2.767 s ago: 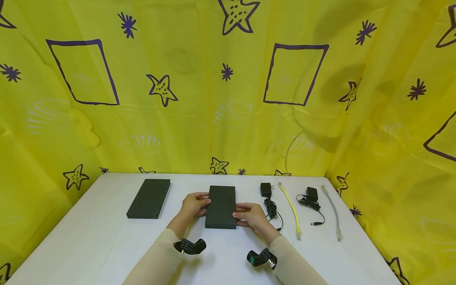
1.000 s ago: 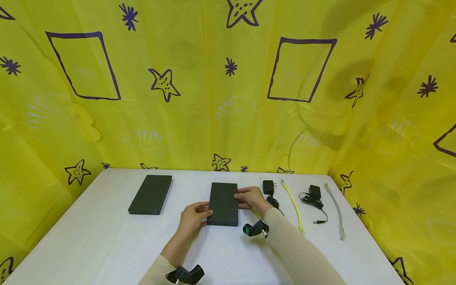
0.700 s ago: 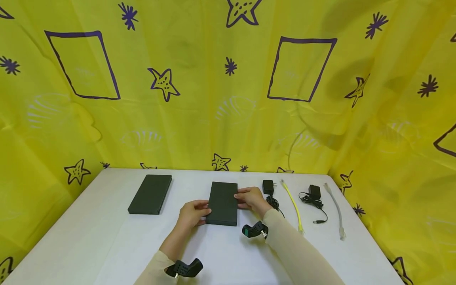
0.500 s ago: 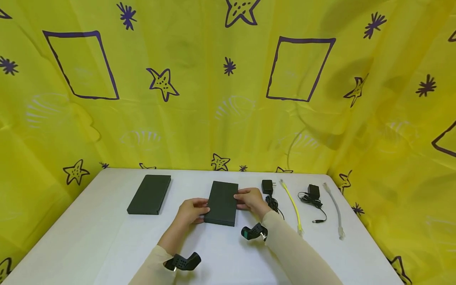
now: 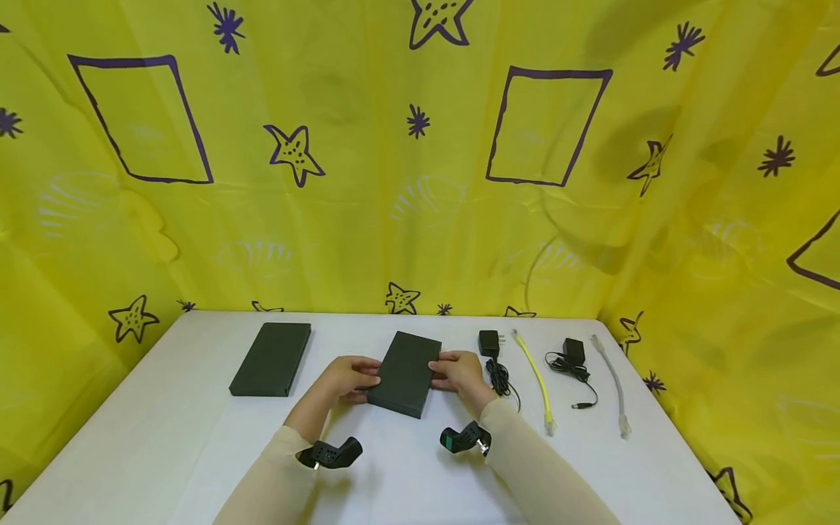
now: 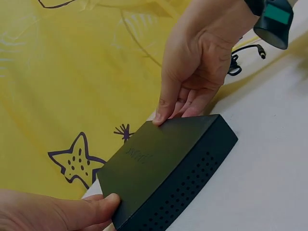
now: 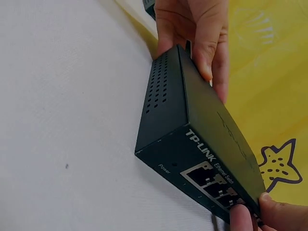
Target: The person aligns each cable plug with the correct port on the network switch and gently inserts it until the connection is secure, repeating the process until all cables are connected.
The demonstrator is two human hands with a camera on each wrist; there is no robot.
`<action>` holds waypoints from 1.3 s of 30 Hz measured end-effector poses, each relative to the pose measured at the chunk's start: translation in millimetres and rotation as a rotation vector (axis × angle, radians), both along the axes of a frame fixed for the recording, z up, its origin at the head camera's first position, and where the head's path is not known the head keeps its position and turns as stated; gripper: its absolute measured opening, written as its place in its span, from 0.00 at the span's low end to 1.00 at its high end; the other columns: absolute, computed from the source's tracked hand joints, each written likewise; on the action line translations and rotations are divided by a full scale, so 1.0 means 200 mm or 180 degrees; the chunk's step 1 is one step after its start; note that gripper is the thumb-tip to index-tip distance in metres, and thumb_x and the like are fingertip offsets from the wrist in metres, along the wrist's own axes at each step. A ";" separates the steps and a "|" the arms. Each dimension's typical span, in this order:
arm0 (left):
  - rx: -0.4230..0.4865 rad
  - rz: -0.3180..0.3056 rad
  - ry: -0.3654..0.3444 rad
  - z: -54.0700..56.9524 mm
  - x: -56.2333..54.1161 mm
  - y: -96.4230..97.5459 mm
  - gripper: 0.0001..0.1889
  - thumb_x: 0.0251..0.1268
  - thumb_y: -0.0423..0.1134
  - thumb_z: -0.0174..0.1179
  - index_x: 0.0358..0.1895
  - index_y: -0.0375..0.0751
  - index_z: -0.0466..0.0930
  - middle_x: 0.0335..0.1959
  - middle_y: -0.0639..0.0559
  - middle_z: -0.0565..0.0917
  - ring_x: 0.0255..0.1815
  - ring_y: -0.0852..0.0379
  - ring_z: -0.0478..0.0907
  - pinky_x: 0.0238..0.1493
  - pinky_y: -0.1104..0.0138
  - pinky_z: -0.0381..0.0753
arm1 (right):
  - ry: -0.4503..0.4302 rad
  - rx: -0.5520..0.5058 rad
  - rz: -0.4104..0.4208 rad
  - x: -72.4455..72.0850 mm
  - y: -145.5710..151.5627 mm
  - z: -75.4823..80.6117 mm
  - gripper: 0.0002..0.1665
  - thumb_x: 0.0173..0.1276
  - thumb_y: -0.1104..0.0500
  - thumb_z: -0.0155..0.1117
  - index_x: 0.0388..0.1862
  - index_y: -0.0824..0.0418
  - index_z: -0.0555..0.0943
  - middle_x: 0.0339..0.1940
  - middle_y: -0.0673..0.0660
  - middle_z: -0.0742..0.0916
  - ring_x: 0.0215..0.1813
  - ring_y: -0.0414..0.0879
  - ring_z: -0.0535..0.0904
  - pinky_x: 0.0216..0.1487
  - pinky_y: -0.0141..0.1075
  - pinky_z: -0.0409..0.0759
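Observation:
Both hands hold a black TP-LINK Ethernet switch (image 5: pixel 405 373) by its two ends, above the middle of the white table. My left hand (image 5: pixel 345 378) pinches its left side, thumb on top. At the opposite side my right hand (image 5: pixel 461 373) pinches it, also thumb uppermost. A row of ports (image 7: pixel 216 185) faces the right hand in the right wrist view, with a fingertip over part of it. Small vent holes (image 6: pixel 183 192) line one side wall. The switch lies slightly turned in the head view; whether it touches the table I cannot tell.
A second flat black box (image 5: pixel 270 359) lies at the left. To the right are a black power adapter (image 5: pixel 488 343) with bundled cord, a yellow network cable (image 5: pixel 533 375), another adapter (image 5: pixel 574 351) and a grey network cable (image 5: pixel 613 383). A yellow curtain (image 5: pixel 367 219) hangs behind the table (image 5: pixel 151 445).
The switch has turned clockwise in the head view, its near end swinging left. My left hand has moved left and away from me with it; my right hand keeps hold of its side.

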State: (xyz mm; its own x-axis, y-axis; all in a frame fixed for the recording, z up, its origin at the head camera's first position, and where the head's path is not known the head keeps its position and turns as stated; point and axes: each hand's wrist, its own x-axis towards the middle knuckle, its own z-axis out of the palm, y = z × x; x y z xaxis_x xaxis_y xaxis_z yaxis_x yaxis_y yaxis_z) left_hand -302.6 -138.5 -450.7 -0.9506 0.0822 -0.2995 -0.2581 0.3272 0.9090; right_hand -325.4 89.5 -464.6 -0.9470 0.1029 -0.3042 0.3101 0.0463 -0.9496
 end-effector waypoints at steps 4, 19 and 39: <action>0.0029 -0.0012 -0.0025 0.01 0.00 -0.01 0.21 0.59 0.26 0.67 0.58 0.31 0.79 0.52 0.39 0.83 0.38 0.57 0.82 0.35 0.60 0.87 | 0.0017 -0.0074 -0.0032 0.00 -0.01 -0.01 0.21 0.62 0.72 0.68 0.54 0.75 0.78 0.38 0.61 0.84 0.26 0.42 0.83 0.30 0.35 0.87; -0.0052 0.0079 0.0023 -0.02 0.01 -0.01 0.20 0.62 0.29 0.65 0.59 0.35 0.80 0.54 0.40 0.83 0.41 0.55 0.83 0.38 0.60 0.87 | -0.0024 0.0308 0.0240 -0.13 0.11 0.15 0.20 0.68 0.64 0.66 0.55 0.73 0.79 0.48 0.67 0.86 0.42 0.51 0.86 0.43 0.37 0.87; -0.0129 0.0198 0.0095 -0.04 0.03 0.01 0.18 0.62 0.31 0.66 0.56 0.36 0.82 0.50 0.42 0.85 0.38 0.58 0.81 0.36 0.64 0.87 | 0.0301 0.1304 0.0894 -0.25 0.06 0.12 0.14 0.62 0.66 0.71 0.47 0.68 0.87 0.46 0.64 0.88 0.37 0.40 0.80 0.43 0.33 0.85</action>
State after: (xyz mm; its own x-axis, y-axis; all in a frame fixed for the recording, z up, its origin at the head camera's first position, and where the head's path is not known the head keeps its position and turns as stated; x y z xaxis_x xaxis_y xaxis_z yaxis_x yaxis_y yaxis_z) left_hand -297.1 -136.4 -459.2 -0.9620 0.0111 -0.2729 -0.2521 0.3480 0.9030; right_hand -376.1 101.4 -439.9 -0.9768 -0.0669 -0.2036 0.1455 0.4905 -0.8592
